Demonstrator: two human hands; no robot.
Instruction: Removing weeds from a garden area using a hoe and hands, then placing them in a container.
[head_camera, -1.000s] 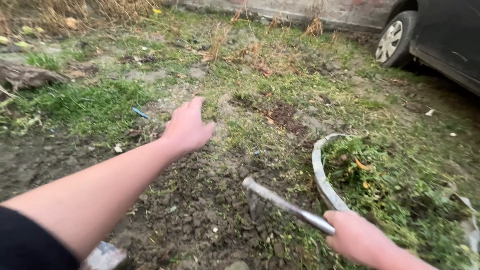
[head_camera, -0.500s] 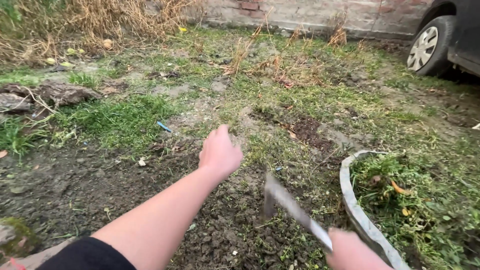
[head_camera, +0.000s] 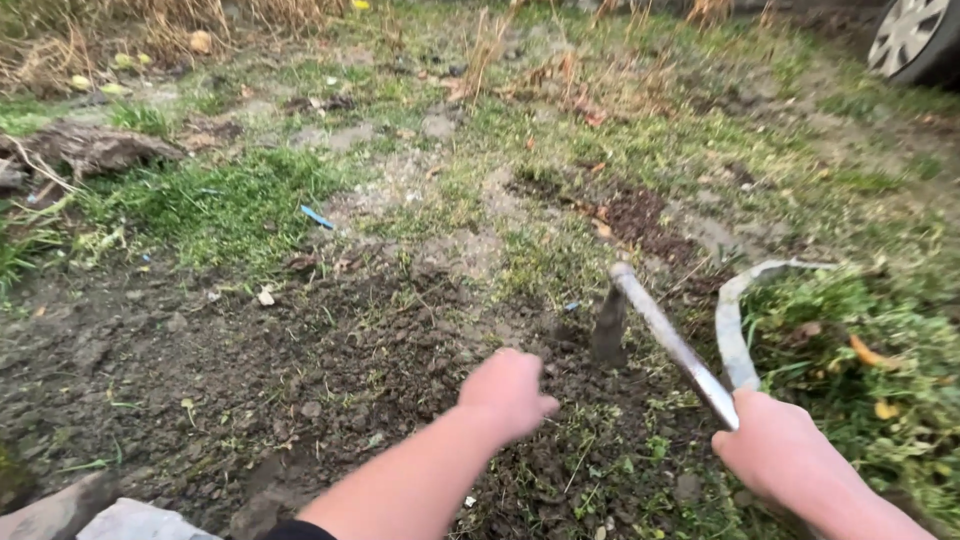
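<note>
Now the hoe (head_camera: 640, 310), gripped in the closed right hand (head_camera: 775, 455), has swung forward with its blade in the soil (head_camera: 330, 370) near the basin (head_camera: 735, 325), while the left hand (head_camera: 510, 390), fingers curled and empty, has drawn back.

The ground (head_camera: 300, 380) is dark, dug-up soil near the camera, with patchy grass (head_camera: 210, 205) and bare dirt beyond. On it lie a blue scrap (head_camera: 317, 216), a small pale stone (head_camera: 265, 297), an old log (head_camera: 85, 148) at the left and dry stalks (head_camera: 110, 35) at the back. A grey pan (head_camera: 733, 325) heaped with pulled weeds (head_camera: 860, 350) sits on the soil at the right
</note>
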